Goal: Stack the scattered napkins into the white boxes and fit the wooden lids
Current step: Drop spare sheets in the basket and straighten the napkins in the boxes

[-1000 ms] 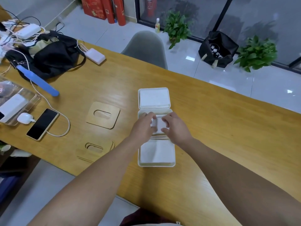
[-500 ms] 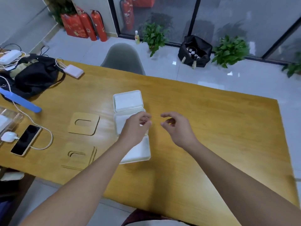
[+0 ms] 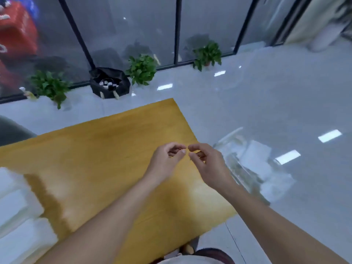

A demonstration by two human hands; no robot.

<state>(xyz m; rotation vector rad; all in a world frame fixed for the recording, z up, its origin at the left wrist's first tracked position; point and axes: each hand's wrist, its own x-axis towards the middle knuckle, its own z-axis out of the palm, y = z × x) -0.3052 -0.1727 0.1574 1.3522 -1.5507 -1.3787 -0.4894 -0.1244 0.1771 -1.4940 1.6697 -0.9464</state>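
Note:
The white boxes [image 3: 17, 206] appear only as a blurred white mass at the far left edge of the wooden table [image 3: 106, 149]. My left hand [image 3: 165, 161] and my right hand [image 3: 207, 162] hover side by side over the table's right end, fingertips nearly touching, fingers loosely curled, holding nothing. Beyond the table's right edge a clear container [image 3: 238, 168] sits on the floor with white napkins [image 3: 257, 155] in it. The wooden lids are out of view.
The table ends just right of my hands, with glossy grey floor past it. A black bag [image 3: 109, 82] and potted plants [image 3: 142, 69] stand by the glass wall. A grey chair back [image 3: 11, 130] shows at the left.
The view has swung far to the right, so the boxes slid to the left edge. Both hands left the boxes and moved over the table's right end, now close together.

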